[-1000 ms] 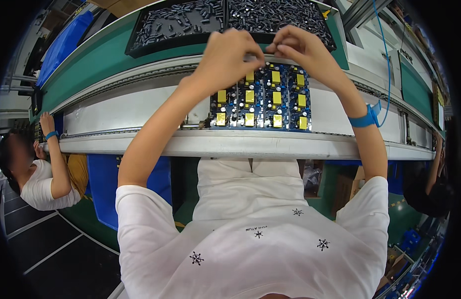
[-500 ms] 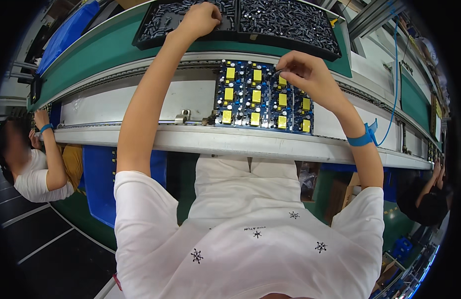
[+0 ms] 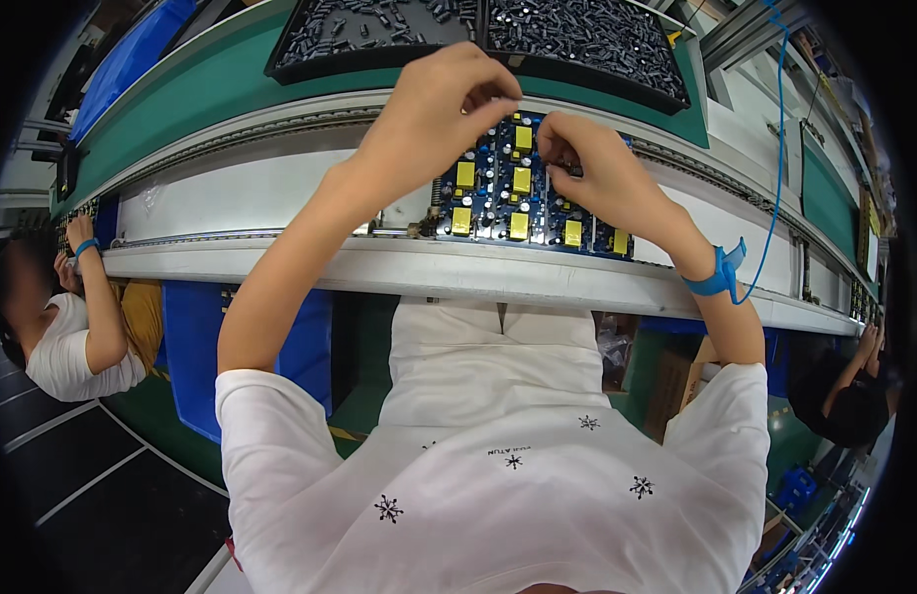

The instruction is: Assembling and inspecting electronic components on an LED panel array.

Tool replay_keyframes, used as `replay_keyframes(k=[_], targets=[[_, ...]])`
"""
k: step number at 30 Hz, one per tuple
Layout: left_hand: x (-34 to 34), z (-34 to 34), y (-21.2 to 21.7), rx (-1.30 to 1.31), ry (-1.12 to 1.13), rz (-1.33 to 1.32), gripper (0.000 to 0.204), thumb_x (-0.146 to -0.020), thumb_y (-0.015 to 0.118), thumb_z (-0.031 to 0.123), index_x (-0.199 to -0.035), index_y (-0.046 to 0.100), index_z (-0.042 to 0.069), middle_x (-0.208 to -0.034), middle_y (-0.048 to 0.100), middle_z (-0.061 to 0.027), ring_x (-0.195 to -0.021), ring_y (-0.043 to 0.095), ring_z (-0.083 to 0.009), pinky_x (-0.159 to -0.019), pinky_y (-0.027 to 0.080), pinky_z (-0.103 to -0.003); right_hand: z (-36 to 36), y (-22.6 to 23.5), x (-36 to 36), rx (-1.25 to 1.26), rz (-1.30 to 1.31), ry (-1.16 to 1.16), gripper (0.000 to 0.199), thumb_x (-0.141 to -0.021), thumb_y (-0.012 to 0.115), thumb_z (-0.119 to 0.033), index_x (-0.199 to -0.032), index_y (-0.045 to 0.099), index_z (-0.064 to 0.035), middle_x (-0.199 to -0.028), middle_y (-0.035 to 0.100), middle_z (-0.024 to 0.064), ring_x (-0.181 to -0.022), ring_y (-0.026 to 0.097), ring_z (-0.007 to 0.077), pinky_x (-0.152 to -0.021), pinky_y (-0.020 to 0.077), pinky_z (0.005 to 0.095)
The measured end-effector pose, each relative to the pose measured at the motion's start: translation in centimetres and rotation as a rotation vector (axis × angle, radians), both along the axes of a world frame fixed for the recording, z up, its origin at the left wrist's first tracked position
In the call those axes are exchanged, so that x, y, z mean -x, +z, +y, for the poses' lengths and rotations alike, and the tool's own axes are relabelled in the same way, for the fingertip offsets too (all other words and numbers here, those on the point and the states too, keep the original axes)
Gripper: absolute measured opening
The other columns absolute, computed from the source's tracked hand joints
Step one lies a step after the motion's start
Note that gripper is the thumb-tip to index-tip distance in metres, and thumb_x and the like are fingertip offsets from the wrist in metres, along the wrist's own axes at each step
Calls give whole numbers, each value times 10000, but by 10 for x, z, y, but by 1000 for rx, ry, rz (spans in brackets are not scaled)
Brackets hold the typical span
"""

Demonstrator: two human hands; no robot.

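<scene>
A blue circuit board panel (image 3: 493,220) with several yellow block components lies on the conveyor in front of me. Over its far left part, my left hand (image 3: 434,114) is closed in a pinch, thumb and forefinger meeting near the far edge. My right hand (image 3: 607,173) reaches over the right part of the panel, its fingers curled in a pinch low over the components. Whatever either hand holds is too small or hidden to make out. Beyond the hands stand a left black tray (image 3: 325,61) and a right black tray (image 3: 577,74) of small dark cylindrical capacitors.
The conveyor's near rail (image 3: 379,267) runs between my body and the panel. A blue wrist strap (image 3: 711,282) on my right arm trails a coiled blue cord (image 3: 783,129). Co-workers sit at far left and far right. A blue bin (image 3: 196,366) stands below the conveyor.
My left hand has come from the left capacitor tray toward me and right, over the panel. My right hand has shifted slightly left and nearer, down over the components.
</scene>
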State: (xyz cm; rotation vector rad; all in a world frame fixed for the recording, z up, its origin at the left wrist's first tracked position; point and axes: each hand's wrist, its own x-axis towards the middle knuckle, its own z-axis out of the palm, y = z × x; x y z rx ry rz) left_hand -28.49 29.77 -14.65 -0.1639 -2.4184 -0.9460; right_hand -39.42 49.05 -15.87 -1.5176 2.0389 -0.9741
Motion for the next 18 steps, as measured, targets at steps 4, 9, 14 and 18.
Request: replay_keyframes(k=[4, 9, 14, 18], targets=[[-9, 9, 5, -59, -49, -162, 121, -839, 688, 60, -952, 675, 16, -844, 642, -49, -732, 626, -134, -656, 495, -243, -2, -4, 2, 0, 69, 1, 183, -767, 581, 75, -915, 488, 21, -798, 536, 121, -723, 541, 223, -679, 460, 336], [-16, 10, 6, -110, -11, -263, 130, -824, 693, 68, -910, 667, -26, -805, 655, -106, -696, 638, -188, -656, 515, -289, -3, -3, 1, -13, 124, 15, 192, -763, 579, 83, -920, 487, 21, -799, 536, 128, -728, 543, 235, -686, 464, 340], [-20, 7, 0, -140, -16, -272, 143, -824, 691, 70, -925, 667, -27, -807, 664, -110, -704, 641, -187, -661, 512, -291, -4, 0, 3, -17, 121, 59, 195, -762, 586, 84, -930, 507, 23, -802, 550, 122, -734, 549, 238, -692, 469, 339], [-20, 5, -6, -146, -58, -254, 150, -822, 688, 66, -937, 664, -28, -813, 668, -107, -716, 645, -190, -667, 510, -294, -5, 5, 6, -84, 17, 67, 183, -764, 617, 68, -921, 534, 23, -805, 564, 112, -729, 554, 232, -694, 475, 331]])
